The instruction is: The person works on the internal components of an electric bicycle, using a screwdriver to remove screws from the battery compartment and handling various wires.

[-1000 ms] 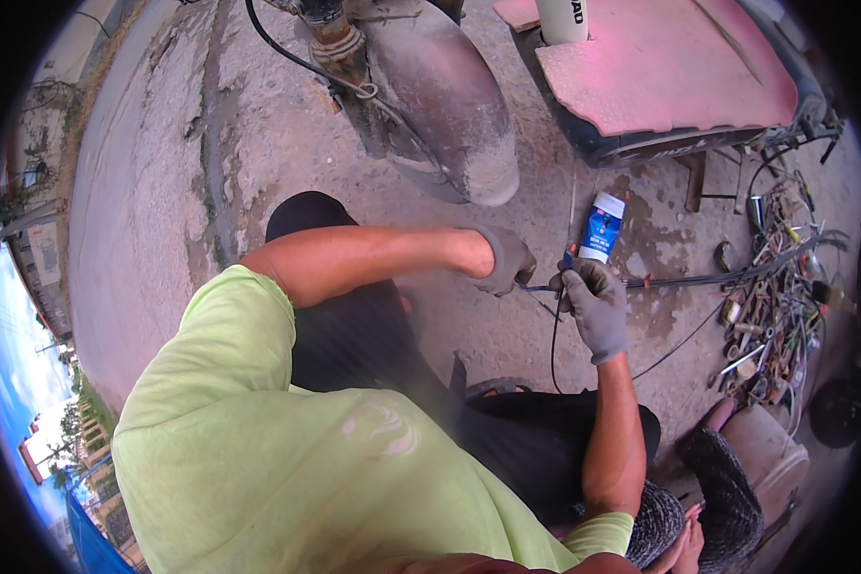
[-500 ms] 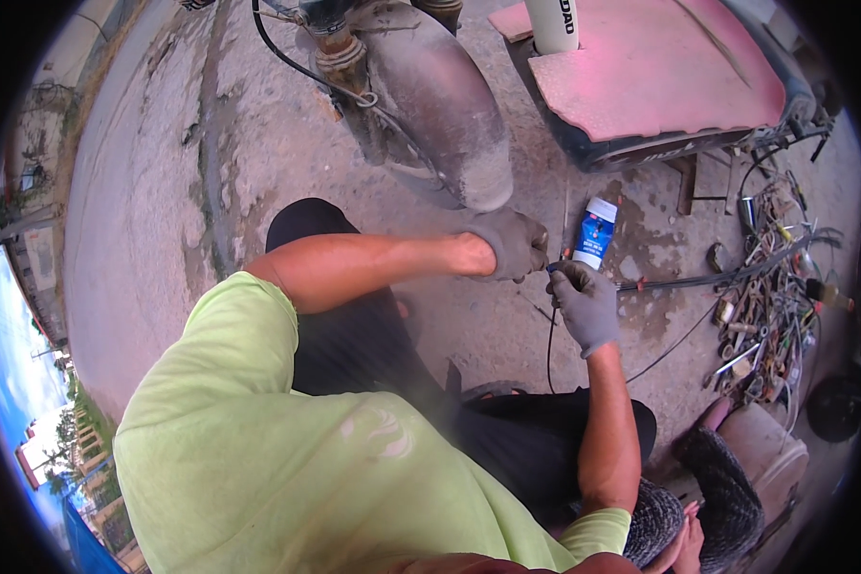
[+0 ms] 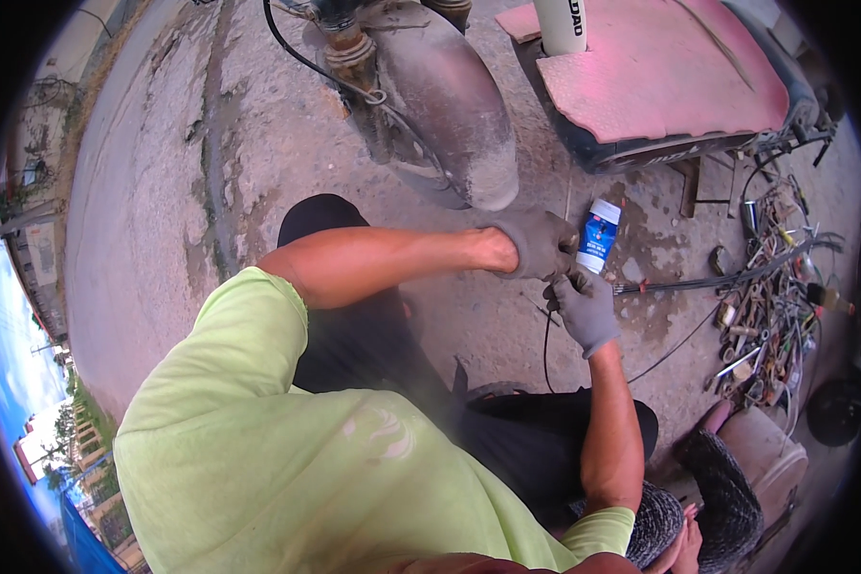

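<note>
Both my hands wear grey work gloves and meet in front of my knees, the fingertips close together. My right hand [image 3: 585,308] pinches a thin black cable [image 3: 547,356], which hangs in a curve below it. My left hand [image 3: 538,245] is closed just above, its fingertips near the right hand's. Whatever lies between its fingers is hidden or too small to name. A blue and white squeeze tube [image 3: 597,235] with a white cap is just beyond my hands.
Ahead stands a dusty front wheel mudguard [image 3: 450,105]. To its right a pink sheet [image 3: 660,86] covers a dark box-like thing. Tools and scrap [image 3: 761,325] lie heaped at the right, with a black cable bundle [image 3: 727,277]. Another person's hands [image 3: 684,545] show at the lower right.
My left hand has moved right and slightly up, closing in on the right hand's fingertips. The right hand stays nearly in place, and the hanging cable has shifted a little.
</note>
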Tool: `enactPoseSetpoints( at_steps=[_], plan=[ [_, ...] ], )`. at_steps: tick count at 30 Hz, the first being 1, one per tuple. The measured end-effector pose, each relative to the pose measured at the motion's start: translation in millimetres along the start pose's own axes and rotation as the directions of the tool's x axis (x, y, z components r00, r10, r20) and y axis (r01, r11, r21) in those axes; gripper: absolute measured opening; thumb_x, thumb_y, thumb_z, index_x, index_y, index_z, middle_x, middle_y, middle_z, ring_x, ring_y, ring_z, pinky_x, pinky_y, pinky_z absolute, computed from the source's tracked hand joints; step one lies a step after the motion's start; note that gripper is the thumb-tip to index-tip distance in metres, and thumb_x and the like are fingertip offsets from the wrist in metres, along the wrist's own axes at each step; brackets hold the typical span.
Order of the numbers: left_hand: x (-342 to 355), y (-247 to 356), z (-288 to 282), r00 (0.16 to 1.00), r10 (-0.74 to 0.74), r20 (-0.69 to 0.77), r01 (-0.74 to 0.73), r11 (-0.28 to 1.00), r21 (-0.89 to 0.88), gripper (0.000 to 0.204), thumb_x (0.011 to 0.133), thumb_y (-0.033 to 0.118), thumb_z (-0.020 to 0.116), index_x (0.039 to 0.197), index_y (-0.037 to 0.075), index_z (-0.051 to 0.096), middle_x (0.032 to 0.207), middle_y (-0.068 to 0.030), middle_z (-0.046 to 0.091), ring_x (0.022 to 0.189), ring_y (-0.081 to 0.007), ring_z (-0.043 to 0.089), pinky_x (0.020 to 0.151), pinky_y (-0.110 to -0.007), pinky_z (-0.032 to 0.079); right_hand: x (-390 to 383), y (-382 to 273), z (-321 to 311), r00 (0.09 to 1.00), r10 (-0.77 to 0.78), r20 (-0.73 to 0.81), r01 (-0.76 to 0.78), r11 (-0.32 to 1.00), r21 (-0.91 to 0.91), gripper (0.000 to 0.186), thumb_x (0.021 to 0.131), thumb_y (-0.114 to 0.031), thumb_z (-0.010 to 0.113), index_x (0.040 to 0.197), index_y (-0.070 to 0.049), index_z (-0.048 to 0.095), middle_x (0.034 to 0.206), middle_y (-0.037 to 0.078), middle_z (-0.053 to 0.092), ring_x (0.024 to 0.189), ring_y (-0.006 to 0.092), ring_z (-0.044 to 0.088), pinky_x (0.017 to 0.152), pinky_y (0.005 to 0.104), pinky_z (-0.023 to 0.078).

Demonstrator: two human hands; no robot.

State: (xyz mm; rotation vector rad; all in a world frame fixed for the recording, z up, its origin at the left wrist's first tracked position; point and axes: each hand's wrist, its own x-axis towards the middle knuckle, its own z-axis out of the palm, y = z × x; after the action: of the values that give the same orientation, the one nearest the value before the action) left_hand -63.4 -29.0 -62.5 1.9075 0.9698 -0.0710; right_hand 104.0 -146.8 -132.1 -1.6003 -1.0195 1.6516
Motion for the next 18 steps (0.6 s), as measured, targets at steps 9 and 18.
enactPoseSetpoints(
  at_steps=[9,18],
  plan=[
    [6,-23,11,0.994,0.101,0.044,-0.103,0.993,0.059,0.048,0.088,0.025,0.066,0.136,0.014,0.062,0.132,-0.0149,0.062,0.115,-0.0296,0.064,0.102,-0.040,0.048,-6,6,-16,0.998,0.019,0.065,-0.030,0.983,0.182,0.031,0.105,-0.028,0.057,0.103,0.000,0.068,0.081,0.004,0.069,0.069,0.0105,0.063,0.067,0.0269,0.053],
    [-5,-19,12,0.975,0.221,0.027,-0.222,0.953,0.207,0.035,0.083,0.031,0.066,0.110,0.010,0.073,0.113,-0.0190,0.069,0.105,-0.0362,0.067,0.091,-0.046,0.051,-4,0,-24,0.991,0.054,0.121,-0.074,0.982,0.173,0.025,0.103,-0.024,0.060,0.104,0.000,0.068,0.091,0.008,0.073,0.076,0.0126,0.068,0.068,0.0274,0.054]
  ],
)
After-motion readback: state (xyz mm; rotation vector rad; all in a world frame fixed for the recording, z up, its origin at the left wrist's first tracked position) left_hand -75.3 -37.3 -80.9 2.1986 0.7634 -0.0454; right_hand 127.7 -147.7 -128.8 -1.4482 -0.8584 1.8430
